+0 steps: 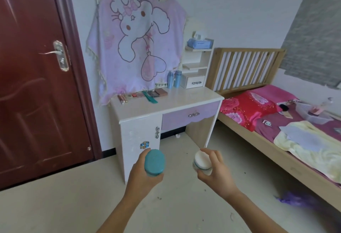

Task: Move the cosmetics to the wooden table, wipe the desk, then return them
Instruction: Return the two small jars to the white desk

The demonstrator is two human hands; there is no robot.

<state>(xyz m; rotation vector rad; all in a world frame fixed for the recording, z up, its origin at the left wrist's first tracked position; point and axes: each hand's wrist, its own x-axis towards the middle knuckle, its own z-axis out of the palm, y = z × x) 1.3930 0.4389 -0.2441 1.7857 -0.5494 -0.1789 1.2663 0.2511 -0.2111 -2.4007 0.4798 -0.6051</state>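
In the head view, the person's left hand (143,175) is curled round a jar with a teal lid (154,162), lid facing up, the jar's body sunk in the palm. The right hand (217,172) grips a second jar with a white lid (201,160), its fingers (212,154) wrapped over the far side and the thumb under the near side. The two jars are held apart, side by side, above the floor.

Beyond the fingers of both hands stands the white desk (186,97) with a lilac drawer. At the back of its top, up and away from the left hand's fingers, lie a row of flat make-up cases (156,92), some lipsticks (123,99) and a teal comb (151,97). Two blue bottles (174,78) stand upright further back, just beside a small white shelf unit (195,70). A pink cloth with a rabbit drawing (136,39) hangs behind the desk. Out past the right hand's fingers is a bed (273,127); past the left hand's, a dark red door (33,85).
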